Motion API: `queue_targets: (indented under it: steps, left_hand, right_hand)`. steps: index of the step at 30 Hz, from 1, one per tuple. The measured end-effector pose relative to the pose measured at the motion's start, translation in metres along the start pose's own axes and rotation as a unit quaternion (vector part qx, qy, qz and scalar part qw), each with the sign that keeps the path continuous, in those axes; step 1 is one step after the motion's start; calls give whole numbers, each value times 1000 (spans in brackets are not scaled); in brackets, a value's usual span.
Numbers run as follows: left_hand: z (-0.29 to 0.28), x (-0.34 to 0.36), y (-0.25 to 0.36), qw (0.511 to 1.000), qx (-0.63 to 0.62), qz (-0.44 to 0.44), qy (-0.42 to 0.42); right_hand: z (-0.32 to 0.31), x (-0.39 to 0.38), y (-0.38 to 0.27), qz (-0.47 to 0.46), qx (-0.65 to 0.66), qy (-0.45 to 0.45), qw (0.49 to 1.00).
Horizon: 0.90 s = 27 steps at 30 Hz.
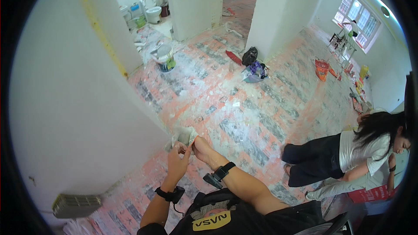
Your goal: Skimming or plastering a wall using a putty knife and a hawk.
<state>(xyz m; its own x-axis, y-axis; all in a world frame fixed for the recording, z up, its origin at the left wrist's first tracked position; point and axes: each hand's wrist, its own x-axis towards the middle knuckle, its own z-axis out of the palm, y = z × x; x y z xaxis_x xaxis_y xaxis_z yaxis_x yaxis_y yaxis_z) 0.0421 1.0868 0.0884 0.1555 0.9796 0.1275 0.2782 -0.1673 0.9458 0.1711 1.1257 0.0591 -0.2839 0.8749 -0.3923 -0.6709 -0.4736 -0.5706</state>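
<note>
In front of me, beside the pale wall, I hold a crumpled whitish-grey sheet or bag (184, 135); its exact kind cannot be made out. My left hand (177, 160) is closed on its near lower edge, thumb and fingers pinching. At its right side, my right hand (200, 148) grips the edge with bent fingers. The two hands are close together. The piece's far edge is ragged and turned up, and its inside looks greyer. Each wrist wears a black strap with a small box on it.
The plaster-dusted floor (244, 122) stretches ahead. A bucket (165, 58) stands by the bathroom opening; bags (256, 72) lie near a wall corner. One person (348, 156) bends over at the right, near a red box (370, 194). Another person (353, 28) is by the far window.
</note>
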Motion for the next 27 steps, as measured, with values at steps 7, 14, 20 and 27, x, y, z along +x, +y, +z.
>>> queue_targets:
  steps: [7,14,20,27]
  left_hand:
    - [106,147,59,994,15,62,-88]
    - [166,270,46,983,35,52,-173]
    - [204,371,19,976,-22,97,-196]
    - [197,530,-1,981,-54,110,-150]
  right_hand:
    - [-49,48,-179,-109,35,36,993]
    - [-124,126,-237,-34,176,-26,983]
    - [-203,259,-295,-149,-108,-17,983]
    - [-109,334,-413,-137,102,9,985]
